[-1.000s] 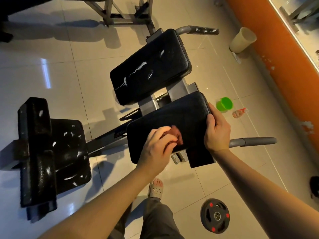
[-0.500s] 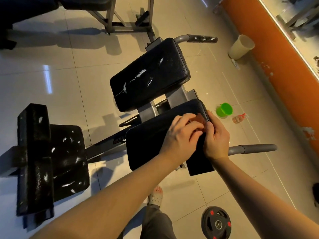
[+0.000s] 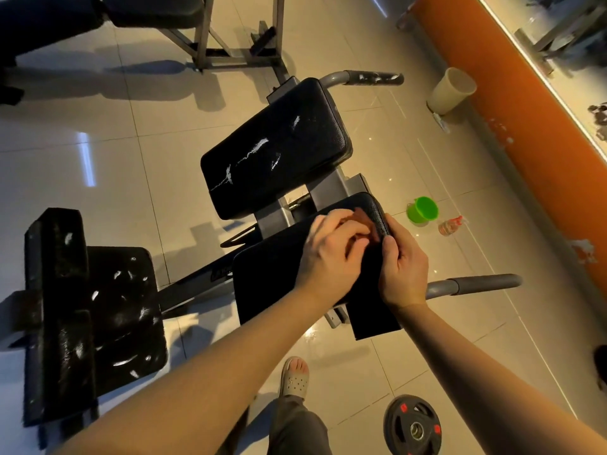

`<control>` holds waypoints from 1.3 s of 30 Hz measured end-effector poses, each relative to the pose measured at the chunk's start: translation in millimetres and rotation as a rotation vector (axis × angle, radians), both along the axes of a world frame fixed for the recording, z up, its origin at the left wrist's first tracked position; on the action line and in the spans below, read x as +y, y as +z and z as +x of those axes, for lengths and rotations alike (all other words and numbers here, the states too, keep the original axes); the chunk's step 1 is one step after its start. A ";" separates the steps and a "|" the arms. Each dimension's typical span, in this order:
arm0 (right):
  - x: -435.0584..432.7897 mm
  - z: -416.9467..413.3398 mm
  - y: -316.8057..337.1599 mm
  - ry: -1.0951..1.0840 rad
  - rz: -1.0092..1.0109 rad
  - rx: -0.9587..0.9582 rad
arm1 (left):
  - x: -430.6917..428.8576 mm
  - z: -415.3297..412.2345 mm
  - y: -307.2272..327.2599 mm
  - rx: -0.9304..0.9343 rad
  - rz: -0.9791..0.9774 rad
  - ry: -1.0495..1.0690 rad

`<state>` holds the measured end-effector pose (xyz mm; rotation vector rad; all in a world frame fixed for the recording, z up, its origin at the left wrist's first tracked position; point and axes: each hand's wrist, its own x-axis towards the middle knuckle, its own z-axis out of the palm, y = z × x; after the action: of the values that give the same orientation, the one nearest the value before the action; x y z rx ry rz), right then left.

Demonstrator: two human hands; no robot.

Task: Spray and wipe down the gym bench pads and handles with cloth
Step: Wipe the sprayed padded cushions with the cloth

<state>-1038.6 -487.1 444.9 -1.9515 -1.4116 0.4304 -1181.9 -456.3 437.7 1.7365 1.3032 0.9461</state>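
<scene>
Cloth (image 3: 365, 219): reddish-brown, bunched small, mostly hidden under the fingers. It lies at the far right corner of the near bench pad (image 3: 276, 277), which is black. Left hand (image 3: 331, 254) is curled over the cloth, pressing it down. Right hand (image 3: 405, 270) is wrapped round the pad's right edge, thumb just beside the cloth. Since 1.0 s ago, the cloth and left hand have moved from mid-pad to that corner. The right hand's grip is unchanged.

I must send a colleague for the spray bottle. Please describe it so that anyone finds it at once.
Start at the orange wall on the right. On the floor before it stands a green bucket; the spray bottle lies just right of it, small, clear, with a red top.
</scene>
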 end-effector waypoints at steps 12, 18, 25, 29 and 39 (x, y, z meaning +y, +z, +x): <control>-0.4 0.3 -2.2 -0.011 0.004 0.026 | -15.7 -75.7 -51.0 0.034 -0.249 0.192; 1.0 3.5 -2.1 0.009 0.026 0.008 | 37.9 9.8 15.8 -0.022 -0.003 -0.037; 0.2 1.0 -2.5 0.010 -0.009 -0.014 | -8.4 -90.8 -61.5 0.112 -0.230 0.137; 0.4 0.4 0.2 0.013 -0.003 -0.015 | 2.5 -46.5 -20.6 0.037 -0.098 0.000; -0.1 3.3 -3.0 0.032 0.014 -0.015 | 2.7 -54.3 -43.9 0.084 -0.033 0.039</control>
<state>-1035.4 -487.2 441.9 -1.9270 -1.4537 0.4198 -1236.3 -453.6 393.9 1.7476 1.4033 0.8767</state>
